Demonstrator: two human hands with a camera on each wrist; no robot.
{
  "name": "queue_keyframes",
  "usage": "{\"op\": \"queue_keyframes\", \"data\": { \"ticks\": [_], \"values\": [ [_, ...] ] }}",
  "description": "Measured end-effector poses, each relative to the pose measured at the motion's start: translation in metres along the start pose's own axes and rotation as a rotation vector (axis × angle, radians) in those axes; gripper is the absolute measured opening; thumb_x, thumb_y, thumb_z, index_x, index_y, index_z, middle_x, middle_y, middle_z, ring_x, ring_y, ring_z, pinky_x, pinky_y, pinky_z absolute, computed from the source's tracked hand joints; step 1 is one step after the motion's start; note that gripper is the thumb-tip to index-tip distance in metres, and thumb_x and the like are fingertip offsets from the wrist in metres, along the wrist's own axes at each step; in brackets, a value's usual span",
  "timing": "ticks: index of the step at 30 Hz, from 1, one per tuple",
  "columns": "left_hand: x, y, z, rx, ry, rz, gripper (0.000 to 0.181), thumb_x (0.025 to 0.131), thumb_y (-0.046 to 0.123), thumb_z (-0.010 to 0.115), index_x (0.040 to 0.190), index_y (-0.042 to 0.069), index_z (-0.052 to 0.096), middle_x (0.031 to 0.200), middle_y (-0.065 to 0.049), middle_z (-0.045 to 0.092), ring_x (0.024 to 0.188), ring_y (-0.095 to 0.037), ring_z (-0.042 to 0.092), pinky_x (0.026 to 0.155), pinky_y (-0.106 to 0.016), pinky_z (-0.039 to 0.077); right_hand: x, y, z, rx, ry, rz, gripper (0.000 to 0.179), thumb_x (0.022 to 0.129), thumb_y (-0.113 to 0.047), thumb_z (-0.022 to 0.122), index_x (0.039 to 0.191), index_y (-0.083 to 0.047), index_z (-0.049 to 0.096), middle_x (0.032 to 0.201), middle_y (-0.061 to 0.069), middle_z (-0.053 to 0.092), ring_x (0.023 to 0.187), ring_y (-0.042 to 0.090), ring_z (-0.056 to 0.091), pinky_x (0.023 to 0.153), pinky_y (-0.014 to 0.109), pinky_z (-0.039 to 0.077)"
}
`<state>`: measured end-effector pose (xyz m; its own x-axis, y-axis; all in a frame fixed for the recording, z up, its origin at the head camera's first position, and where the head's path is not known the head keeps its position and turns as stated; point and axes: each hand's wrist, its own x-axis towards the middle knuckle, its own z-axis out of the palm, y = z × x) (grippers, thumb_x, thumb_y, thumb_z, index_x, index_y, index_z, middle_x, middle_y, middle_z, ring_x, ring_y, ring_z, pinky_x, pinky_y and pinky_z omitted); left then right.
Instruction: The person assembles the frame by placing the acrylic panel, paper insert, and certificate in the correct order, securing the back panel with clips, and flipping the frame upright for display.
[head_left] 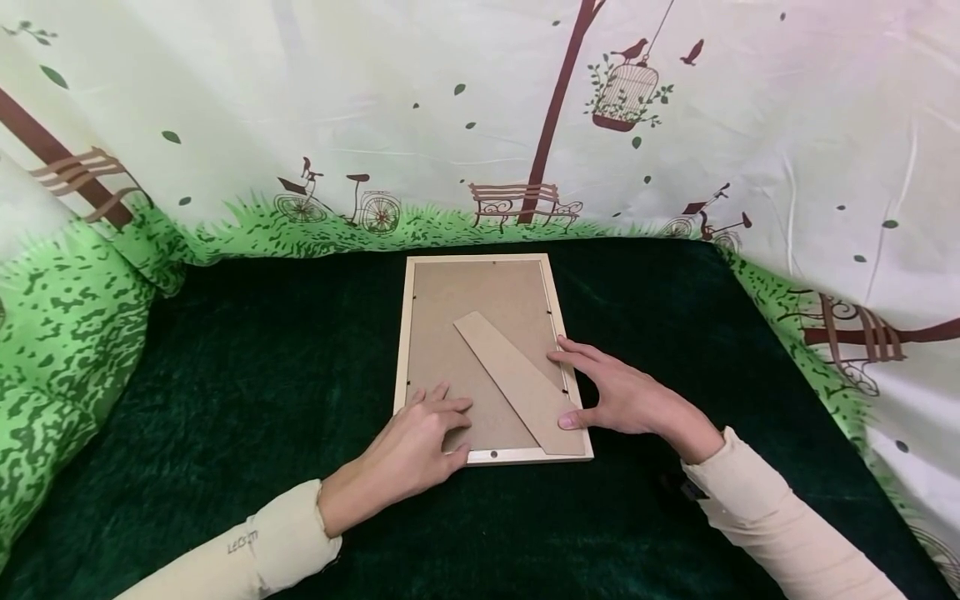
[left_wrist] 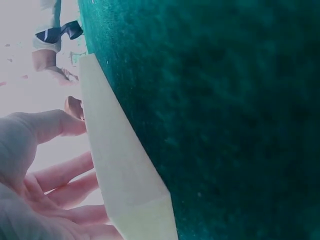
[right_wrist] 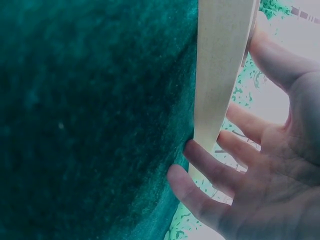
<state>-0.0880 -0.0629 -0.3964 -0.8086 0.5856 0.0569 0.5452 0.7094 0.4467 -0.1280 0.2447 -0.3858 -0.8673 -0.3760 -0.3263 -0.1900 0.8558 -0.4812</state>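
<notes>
A picture frame (head_left: 480,259) with pale wooden edges lies face down, its brown backing board (head_left: 438,333) upward. A flat easel leg (head_left: 510,375) slants across the board to the lower right corner. My left hand (head_left: 416,437) rests over the lower left corner, fingers relaxed on the board and thumb at the bottom edge. My right hand (head_left: 622,392) lies at the right side, its thumb on the easel leg and a finger on the frame's edge. In the right wrist view its other fingers spread along the frame's side (right_wrist: 222,60).
Dark green velvety cloth (head_left: 270,358) covers the table under the frame. A white curtain (head_left: 360,83) printed with trees, benches and bicycles hangs behind and at both sides. Small dark tabs (head_left: 549,312) sit along the frame's inner edges.
</notes>
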Motion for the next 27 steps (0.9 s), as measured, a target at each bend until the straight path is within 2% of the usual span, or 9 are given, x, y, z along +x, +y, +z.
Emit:
{"op": "queue_keyframes", "data": {
  "ticks": [6, 9, 16, 18, 20, 23, 24, 27],
  "values": [
    [0.000, 0.000, -0.001, -0.013, -0.010, -0.008, 0.025, 0.086, 0.025, 0.076, 0.103, 0.007, 0.078, 0.131, -0.007, 0.068, 0.135, -0.040, 0.051, 0.110, -0.065, 0.035, -0.001, -0.001, 0.000, 0.000, 0.002, 0.006, 0.095, 0.075, -0.060, 0.078, 0.154, -0.028, 0.036, 0.168, 0.002, 0.016, 0.150, 0.036, 0.026, 0.108, 0.060, 0.038],
    [0.001, 0.001, -0.001, -0.012, 0.005, -0.018, 0.024, 0.084, 0.024, 0.077, 0.102, 0.007, 0.078, 0.129, -0.007, 0.069, 0.134, -0.039, 0.052, 0.111, -0.064, 0.035, -0.001, -0.001, 0.000, 0.002, 0.004, 0.009, 0.095, 0.075, -0.059, 0.078, 0.154, -0.028, 0.036, 0.168, 0.002, 0.016, 0.150, 0.036, 0.026, 0.108, 0.061, 0.037],
    [0.005, 0.008, -0.001, 0.011, 0.047, -0.057, 0.019, 0.078, 0.020, 0.079, 0.094, 0.009, 0.080, 0.118, -0.006, 0.074, 0.121, -0.031, 0.064, 0.105, -0.065, 0.041, 0.000, -0.004, -0.004, -0.009, -0.002, 0.008, 0.095, 0.075, -0.057, 0.080, 0.154, -0.027, 0.036, 0.168, 0.003, 0.016, 0.149, 0.036, 0.028, 0.107, 0.059, 0.039],
    [0.008, 0.009, -0.004, 0.018, 0.041, -0.071, 0.017, 0.077, 0.019, 0.080, 0.091, 0.010, 0.080, 0.115, -0.005, 0.075, 0.111, -0.026, 0.070, 0.094, -0.052, 0.053, 0.001, -0.005, -0.004, -0.019, -0.007, 0.013, 0.095, 0.075, -0.057, 0.080, 0.154, -0.027, 0.036, 0.168, 0.003, 0.016, 0.149, 0.035, 0.029, 0.106, 0.058, 0.040],
    [0.011, 0.010, -0.006, 0.033, 0.026, -0.086, 0.016, 0.076, 0.020, 0.081, 0.089, 0.011, 0.081, 0.112, -0.004, 0.076, 0.095, -0.018, 0.073, 0.077, -0.036, 0.058, 0.002, -0.006, -0.005, -0.025, -0.012, 0.020, 0.095, 0.075, -0.056, 0.081, 0.154, -0.028, 0.036, 0.168, 0.003, 0.016, 0.148, 0.034, 0.030, 0.105, 0.057, 0.041],
    [0.015, 0.012, -0.009, 0.044, 0.001, -0.103, 0.014, 0.075, 0.021, 0.083, 0.086, 0.012, 0.082, 0.106, -0.001, 0.077, 0.068, -0.006, 0.063, 0.050, -0.020, 0.044, 0.001, -0.007, -0.006, -0.030, -0.020, 0.030, 0.095, 0.075, -0.056, 0.080, 0.154, -0.027, 0.036, 0.168, 0.004, 0.016, 0.147, 0.035, 0.032, 0.103, 0.057, 0.042],
    [0.016, 0.012, -0.010, 0.050, -0.001, -0.103, 0.013, 0.074, 0.021, 0.083, 0.084, 0.012, 0.082, 0.102, -0.001, 0.078, 0.060, -0.004, 0.056, 0.048, -0.019, 0.041, 0.001, -0.007, -0.006, -0.029, -0.023, 0.033, 0.095, 0.075, -0.056, 0.080, 0.154, -0.027, 0.036, 0.168, 0.003, 0.016, 0.147, 0.035, 0.032, 0.103, 0.057, 0.042],
    [0.018, 0.012, -0.010, 0.061, 0.010, -0.099, 0.006, 0.073, 0.019, 0.082, 0.076, 0.013, 0.081, 0.079, 0.002, 0.077, 0.050, -0.002, 0.045, 0.042, -0.019, 0.036, 0.000, -0.008, -0.005, -0.035, -0.025, 0.034, 0.095, 0.076, -0.055, 0.080, 0.154, -0.027, 0.035, 0.168, 0.004, 0.016, 0.146, 0.035, 0.033, 0.102, 0.057, 0.043]
  ]
}}
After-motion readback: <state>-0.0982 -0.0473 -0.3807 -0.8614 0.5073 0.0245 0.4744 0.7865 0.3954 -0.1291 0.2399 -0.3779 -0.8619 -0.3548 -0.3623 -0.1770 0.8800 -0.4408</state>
